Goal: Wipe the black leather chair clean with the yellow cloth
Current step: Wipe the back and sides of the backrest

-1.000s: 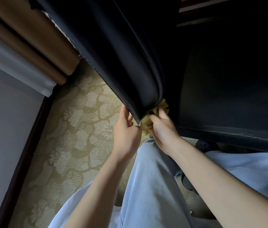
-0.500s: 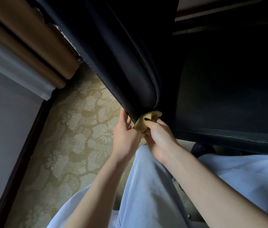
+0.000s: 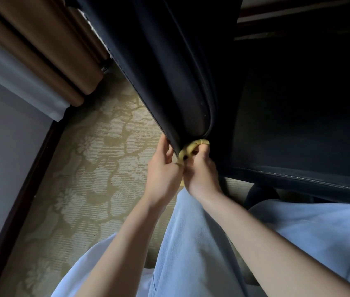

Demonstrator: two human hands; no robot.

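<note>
The black leather chair (image 3: 169, 71) fills the upper middle and right; its padded arm slopes down to a rounded lower corner. The yellow cloth (image 3: 188, 150) is bunched against that corner, mostly hidden. My right hand (image 3: 199, 170) is closed around the cloth and presses it under the arm's end. My left hand (image 3: 162, 170) touches the arm's outer edge just left of the cloth, fingers bent on the leather. The chair's seat front (image 3: 298, 179), with white stitching, runs to the right.
A patterned beige carpet (image 3: 96, 168) covers the floor at left. Tan curtains (image 3: 41, 39) hang at top left beside a grey wall (image 3: 2, 136) with dark skirting. My legs in light blue trousers (image 3: 191, 254) fill the bottom. A dark chair caster (image 3: 259, 194) sits under the seat.
My right hand has drawn the cloth down and left around the arm's lower corner, so less yellow shows. The left hand stays on the arm's edge.
</note>
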